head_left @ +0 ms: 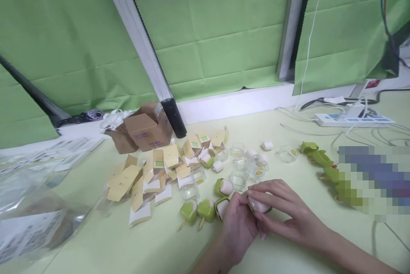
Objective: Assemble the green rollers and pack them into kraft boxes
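A small white rounded case (259,206), resembling an earbud charging case, sits in a dark-edged cover between my two hands. My left hand (237,231) is wrapped around it from below and the left. The fingers of my right hand (290,214) press on its top and right side. Just left of my hands lies an open green cover (221,209). Behind that is another green cover holding a white case (225,187). Two green covers with yellow loops (205,210) lie farther left. My fingers hide much of the held piece.
Beige cardboard boxes (123,184) are heaped at left, beside clear plastic shells (238,180). A brown carton (149,131) and a black cylinder (174,118) stand behind. Green covers (322,158), cables and a white power strip (352,120) are at right; a pixelated patch hides something there.
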